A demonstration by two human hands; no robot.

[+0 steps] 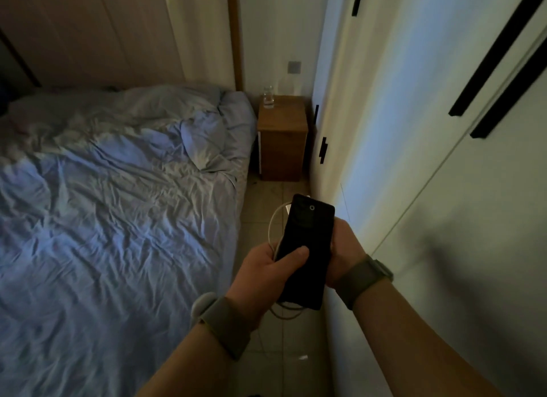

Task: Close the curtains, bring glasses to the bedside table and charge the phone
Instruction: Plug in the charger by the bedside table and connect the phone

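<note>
Head camera, a dim bedroom: a person stands between bed (pixel 118 189) and wardrobe (pixel 414 159); the left hand (pixel 266 269) curls round a dark phone (pixel 306 248) and a looped white cable (pixel 273 228); the right hand (pixel 344 248) grips the phone's other edge; a glass (pixel 268 97) stands on the bedside table (pixel 282 130) ahead; whether the cable is plugged in cannot be told; holding the loop gathered should avoid a snag.
</note>
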